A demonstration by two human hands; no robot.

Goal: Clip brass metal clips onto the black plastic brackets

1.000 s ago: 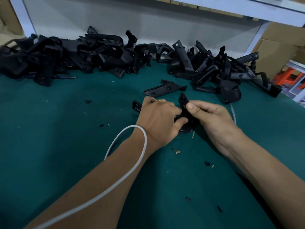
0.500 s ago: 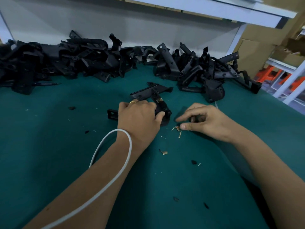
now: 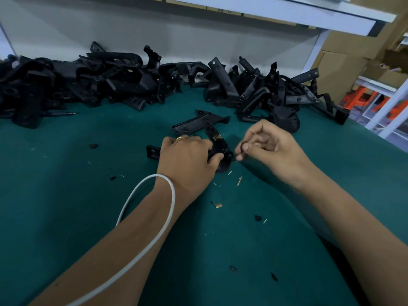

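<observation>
nearest the person, a white cable (image 3: 152, 219) loops over the left forearm, and black chips and pale slivers dot the green table (image 3: 66, 217). a loose brass clip (image 3: 218, 205) lies on the cloth at about six o'clock from the hands. now the left hand (image 3: 187, 160), a ring (image 3: 180, 138) on one finger, curls over the black bracket (image 3: 218, 149) and grips it, thumb pressed along its near edge, pinning it to the cloth. a brass clip already sits on the bracket's arm (image 3: 217, 137), at twelve o'clock from that thumb. the right hand (image 3: 269, 146) hovers just at three o'clock of the bracket, fingers curled, thumb and forefinger pinched tight near the bracket's end; whether something small sits in that pinch, i cannot tell. beyond the hands, at twelve o'clock, a second bracket (image 3: 198, 123) lies flat. farther back, heaps of black brackets (image 3: 88, 85) run along the wall from ten o'clock to two o'clock, under a white shelf (image 3: 287, 14).
</observation>
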